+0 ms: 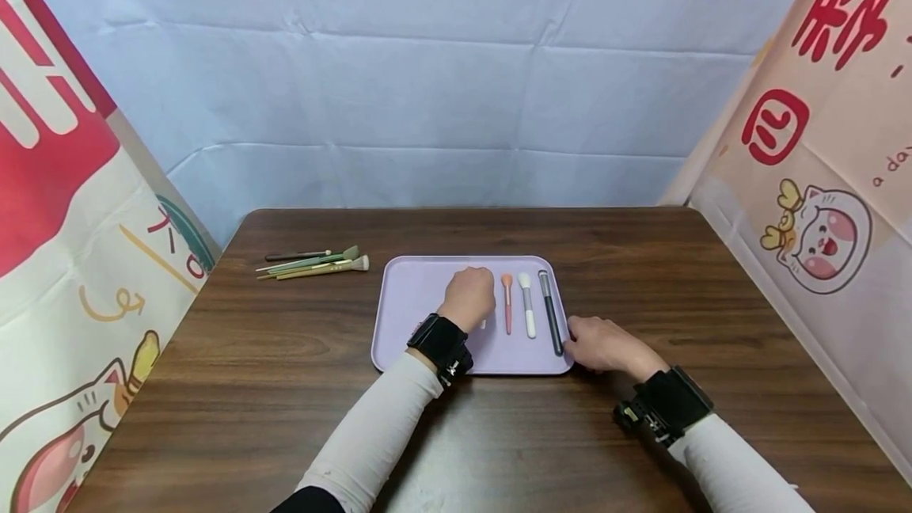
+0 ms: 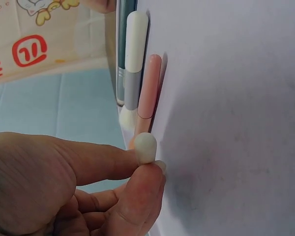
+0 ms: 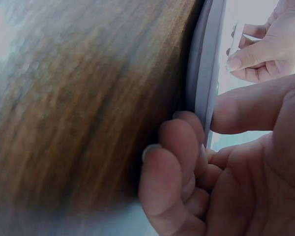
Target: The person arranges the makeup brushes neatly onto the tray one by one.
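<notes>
My left hand [image 1: 469, 297] is over the lilac tray [image 1: 420, 275], thumb and fingers pinching a white-handled makeup brush [image 2: 146, 147]. Only the rounded handle end shows in the left wrist view; its other end is hidden by the hand. To the right, on the tray, lie a pink brush [image 1: 508, 307], a white and grey brush [image 1: 528, 311] and a dark brush [image 1: 552, 315], roughly side by side. My right hand [image 1: 606, 345] grips the tray's right rim, thumb on the inner side and curled fingers outside, as the right wrist view shows.
Left of the tray, several green-handled and dark brushes [image 1: 313, 266] lie in a loose bunch on the brown wooden table [image 1: 285, 386]. A pale blue cloth [image 1: 427, 101] hangs behind the table, with printed cloths [image 1: 805, 149] at both sides.
</notes>
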### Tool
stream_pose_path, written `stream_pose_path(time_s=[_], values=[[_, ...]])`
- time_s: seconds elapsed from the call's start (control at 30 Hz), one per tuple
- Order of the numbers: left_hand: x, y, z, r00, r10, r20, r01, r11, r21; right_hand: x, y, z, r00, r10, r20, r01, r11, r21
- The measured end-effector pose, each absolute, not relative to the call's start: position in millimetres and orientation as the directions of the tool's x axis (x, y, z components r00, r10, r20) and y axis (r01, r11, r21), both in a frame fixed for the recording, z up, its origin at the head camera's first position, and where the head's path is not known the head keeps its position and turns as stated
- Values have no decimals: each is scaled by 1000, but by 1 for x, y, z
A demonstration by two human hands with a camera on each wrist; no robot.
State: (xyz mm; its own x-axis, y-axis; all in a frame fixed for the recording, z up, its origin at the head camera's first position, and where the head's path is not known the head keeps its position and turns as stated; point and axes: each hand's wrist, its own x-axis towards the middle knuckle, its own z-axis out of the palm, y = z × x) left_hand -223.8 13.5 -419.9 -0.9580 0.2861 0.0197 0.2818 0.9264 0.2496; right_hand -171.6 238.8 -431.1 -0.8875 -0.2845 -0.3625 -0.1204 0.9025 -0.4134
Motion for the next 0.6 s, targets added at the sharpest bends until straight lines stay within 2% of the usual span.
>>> stream_pose_path(time_s=[0.6], values=[[-220, 20, -422, -950, 307, 47, 309, 919, 244, -170, 239, -432, -889, -286, -357, -127, 904, -409]])
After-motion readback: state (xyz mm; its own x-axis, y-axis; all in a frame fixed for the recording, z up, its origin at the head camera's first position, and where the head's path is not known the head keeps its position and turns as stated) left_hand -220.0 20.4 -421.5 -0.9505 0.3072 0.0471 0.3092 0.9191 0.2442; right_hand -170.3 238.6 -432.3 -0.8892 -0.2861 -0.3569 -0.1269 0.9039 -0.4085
